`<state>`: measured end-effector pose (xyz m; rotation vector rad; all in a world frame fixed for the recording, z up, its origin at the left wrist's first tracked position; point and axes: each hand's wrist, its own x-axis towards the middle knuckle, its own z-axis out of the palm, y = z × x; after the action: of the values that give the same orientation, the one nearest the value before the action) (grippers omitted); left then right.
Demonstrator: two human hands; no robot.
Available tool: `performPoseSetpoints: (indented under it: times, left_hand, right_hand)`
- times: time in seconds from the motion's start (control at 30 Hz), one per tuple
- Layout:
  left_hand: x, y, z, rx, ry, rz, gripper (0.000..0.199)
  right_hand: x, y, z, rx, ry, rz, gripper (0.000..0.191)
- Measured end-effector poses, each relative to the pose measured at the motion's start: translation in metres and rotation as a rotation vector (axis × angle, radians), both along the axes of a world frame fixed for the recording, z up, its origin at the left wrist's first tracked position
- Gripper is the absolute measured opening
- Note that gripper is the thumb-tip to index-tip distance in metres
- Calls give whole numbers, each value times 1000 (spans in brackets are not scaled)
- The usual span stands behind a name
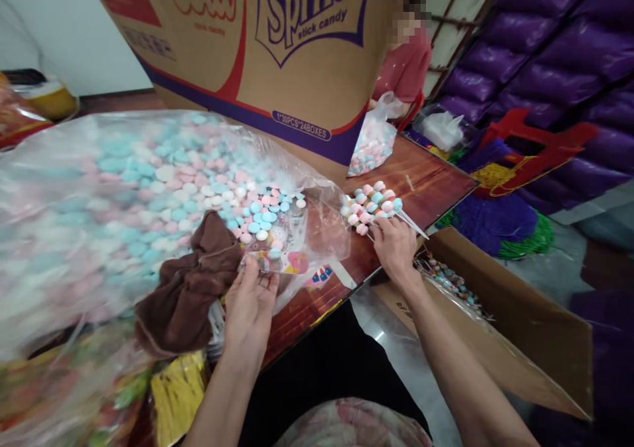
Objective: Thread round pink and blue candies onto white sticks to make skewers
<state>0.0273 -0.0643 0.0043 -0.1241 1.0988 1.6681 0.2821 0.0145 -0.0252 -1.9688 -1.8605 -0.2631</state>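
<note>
My left hand (250, 305) pinches a small clear printed plastic bag (294, 262) between thumb and fingers, at the edge of a large clear bag (327, 226). Loose pink, blue and white round candies (188, 189) fill that large bag. To the right, my right hand (395, 243) has its fingers curled on candy sticks (374, 203), which lie in a pile on the table with white stick ends pointing right. Its fingertips are partly hidden. A brown cloth (193, 285) rests beside my left hand.
A tall printed carton (307, 90) stands behind the candies on the table (426, 176). An open cardboard box (520, 308) holding wrapped candy sticks is at lower right. A person in a pink top (409, 67) sits beyond. Yellow twist ties (178, 394) lie at lower left.
</note>
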Motion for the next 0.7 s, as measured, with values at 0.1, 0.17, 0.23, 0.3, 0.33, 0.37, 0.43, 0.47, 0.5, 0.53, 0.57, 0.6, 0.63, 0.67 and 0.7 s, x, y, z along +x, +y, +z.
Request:
performPoseSetpoints:
  times: [0.1,0.17,0.23,0.3,0.33,0.37,0.43,0.47,0.5,0.53,0.57,0.6,0.63,0.67,0.7]
  left_hand:
    - [-1,1,1,-29,-7,45,11]
    - [-3,1,2,-22,-5,74,10]
    - [-5,1,3,-7,1,102,11]
    - [-8,2,3,6,12,122,10]
    - [-8,2,3,11,15,129,9]
    - [-9,3,2,15,18,136,8]
    - [-10,3,0,27,20,143,8]
    - [-10,4,-1,35,22,144,9]
    - [-10,3,-2,41,25,144,9]
    - [-10,3,-2,46,28,142,10]
    - [-9,2,-2,48,31,138,10]
    - [-9,2,-2,51,36,136,10]
    - [-9,1,-2,53,42,134,10]
    - [-9,0,-3,56,52,134,10]
    - [-9,-1,-3,63,65,134,10]
  right_hand:
    - [-2,-1,-6,59,78,-7,26]
    - [-5,-8,-5,192,212,4,27]
    - [-9,-23,2,330,381,60,24]
    - [-15,-44,12,401,561,154,19]
    - [-19,-56,18,392,639,212,15]
    - [-24,-68,23,368,702,270,11]
    - [-34,-90,33,309,762,391,9]
    - [-38,-98,36,294,765,441,10]
    - [-42,-105,39,287,752,484,12]
    - [-44,-109,41,290,727,516,14]
    - [-45,-112,41,296,696,539,16]
    - [-46,-114,42,302,661,558,17]
    - [-45,-115,42,308,620,570,18]
    - [-43,-115,42,315,575,576,18]
    - [-41,-115,42,320,530,582,18]
